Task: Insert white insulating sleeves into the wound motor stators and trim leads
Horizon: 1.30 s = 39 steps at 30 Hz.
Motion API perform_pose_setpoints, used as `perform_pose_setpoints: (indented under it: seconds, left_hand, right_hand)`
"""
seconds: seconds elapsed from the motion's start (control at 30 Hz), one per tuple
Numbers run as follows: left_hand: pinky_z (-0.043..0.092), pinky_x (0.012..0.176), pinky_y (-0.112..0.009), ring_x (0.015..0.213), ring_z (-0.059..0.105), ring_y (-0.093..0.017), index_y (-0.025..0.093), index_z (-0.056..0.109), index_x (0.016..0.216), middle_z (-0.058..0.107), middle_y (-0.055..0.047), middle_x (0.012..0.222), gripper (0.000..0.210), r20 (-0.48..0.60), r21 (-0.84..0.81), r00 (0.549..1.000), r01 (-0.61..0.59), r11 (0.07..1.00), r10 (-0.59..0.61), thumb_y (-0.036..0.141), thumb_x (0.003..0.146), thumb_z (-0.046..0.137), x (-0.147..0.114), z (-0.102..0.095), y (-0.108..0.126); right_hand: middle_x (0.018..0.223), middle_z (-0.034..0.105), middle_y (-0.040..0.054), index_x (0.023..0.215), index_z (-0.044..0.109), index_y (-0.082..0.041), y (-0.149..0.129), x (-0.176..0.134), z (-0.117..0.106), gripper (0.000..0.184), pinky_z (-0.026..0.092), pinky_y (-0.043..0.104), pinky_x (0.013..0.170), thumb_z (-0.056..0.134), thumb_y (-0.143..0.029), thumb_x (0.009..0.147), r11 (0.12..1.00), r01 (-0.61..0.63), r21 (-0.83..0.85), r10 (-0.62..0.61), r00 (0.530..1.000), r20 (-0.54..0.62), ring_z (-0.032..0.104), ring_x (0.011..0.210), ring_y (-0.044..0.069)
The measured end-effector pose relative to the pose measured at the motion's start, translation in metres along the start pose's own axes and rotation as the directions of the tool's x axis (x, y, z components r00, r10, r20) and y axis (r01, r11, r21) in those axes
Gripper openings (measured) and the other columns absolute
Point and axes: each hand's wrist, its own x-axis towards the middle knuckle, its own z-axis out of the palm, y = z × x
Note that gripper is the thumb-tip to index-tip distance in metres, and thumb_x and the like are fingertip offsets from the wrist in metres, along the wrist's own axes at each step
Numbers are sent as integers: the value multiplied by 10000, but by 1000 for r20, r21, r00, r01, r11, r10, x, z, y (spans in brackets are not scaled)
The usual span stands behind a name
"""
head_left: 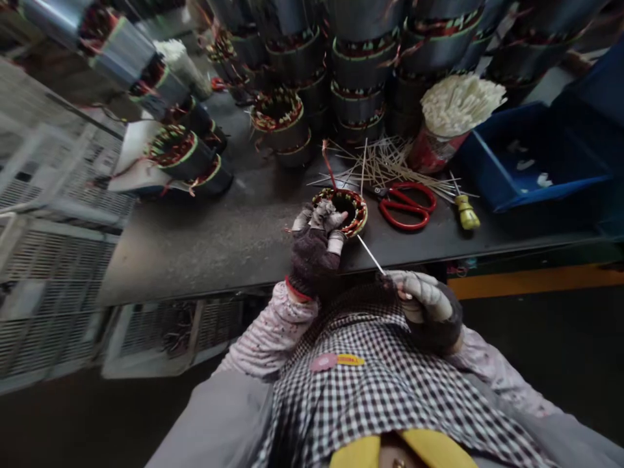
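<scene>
A wound motor stator (359, 224) stands at the table's front, its open ring of red windings and pale slot liners facing up. My left hand (319, 237), in a dark glove with wrapped fingertips, grips the stator's left rim, fingers curled over the opening. My right hand (424, 299), gloved and wrapped likewise, is low at the table edge, its fingers pinched on a thin white strip (371, 255). That strip runs up to the stator's near side; whether it is cord or stick I cannot tell. A red lead (329, 166) and a thin stick (364, 170) rise behind the ring.
Red-handled scissors (407, 206) and a yellow-handled tool (467, 211) lie right of the stator. Behind are scattered thin sticks (385, 159), a red tub of white strips (433, 149), a blue bin (507, 188) and stacked stators (283, 130). Plastic crates (58, 292) stand left.
</scene>
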Motion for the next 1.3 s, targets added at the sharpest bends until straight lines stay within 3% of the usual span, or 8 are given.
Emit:
perform_pose_setpoints:
  seconds: [0.17, 0.3, 0.43, 0.6, 0.7, 0.77, 0.9, 1.3]
  left_hand:
    - [462, 1273, -572, 1402, 650, -342, 170, 742, 1340, 811, -129, 1296, 429, -38, -17, 992, 121, 993, -121, 410, 994, 657, 5, 5, 7]
    - [477, 1270, -540, 1374, 679, -301, 195, 780, 1235, 821, -113, 1268, 296, -30, -87, 992, 121, 989, -124, 332, 1017, 634, 4, 7, 9]
    - [432, 1304, -566, 1398, 661, -319, 187, 798, 1182, 791, -127, 1346, 272, -103, -7, 994, -30, 1000, 29, 280, 1012, 608, -1, 8, 6]
    - [407, 1310, -621, 1439, 624, -356, 195, 797, 1169, 783, -137, 1357, 251, -76, -45, 996, 51, 998, -54, 316, 994, 663, -1, 9, 6]
    - [535, 1208, -570, 1271, 737, -299, 210, 764, 1186, 810, -117, 1265, 237, -36, -281, 982, 168, 945, -185, 314, 983, 699, 2, 13, 6]
    - [594, 1135, -524, 1077, 799, -242, 209, 749, 1152, 834, -88, 1143, 209, -31, -418, 974, 192, 888, -225, 303, 967, 721, 4, 14, 5]
    - [468, 1267, -556, 989, 792, -208, 245, 783, 901, 847, -2, 962, 40, -95, -360, 992, 49, 932, -88, 276, 922, 768, 6, 9, 4]
    - [470, 1252, -524, 1007, 795, -213, 256, 823, 968, 865, -7, 997, 55, -53, -313, 999, -27, 949, 11, 262, 925, 790, 8, 0, 2]
  right_hand:
    - [1003, 837, 61, 1199, 716, -237, -1, 53, 11, 211, 694, 332, 806, 618, -148, 1035, 977, 189, -98, -191, 982, -6, 820, 894, 209]
    - [994, 837, 46, 1335, 693, -282, -2, 48, 7, 380, 704, 358, 835, 642, -105, 1002, 953, 289, -92, -296, 953, -70, 815, 888, 214]
    - [935, 820, 49, 1411, 668, -280, -5, 23, -2, 487, 695, 311, 683, 624, -74, 971, 958, 277, -78, -283, 955, -83, 805, 809, 217]
    - [969, 832, 41, 1252, 732, -271, -1, 42, 11, 339, 708, 336, 780, 656, -97, 971, 969, 235, -74, -239, 970, -49, 821, 880, 222]
    - [1016, 833, 45, 1180, 762, -267, 4, 62, 19, 238, 699, 338, 815, 654, -147, 1006, 989, 137, 48, -137, 990, -19, 816, 913, 202]
    - [1011, 834, 31, 1134, 770, -271, 5, 72, 21, 171, 693, 337, 784, 703, -198, 994, 978, -36, 204, 29, 999, 34, 806, 874, 194]
    - [978, 824, 10, 1046, 764, -264, -1, 85, 19, 114, 670, 334, 756, 793, -295, 941, 886, -303, 351, 269, 953, 143, 776, 839, 188]
    - [1021, 848, 78, 1086, 810, -229, -9, 110, 21, 165, 640, 399, 872, 674, -274, 1003, 985, -85, -152, 114, 974, 197, 792, 944, 255]
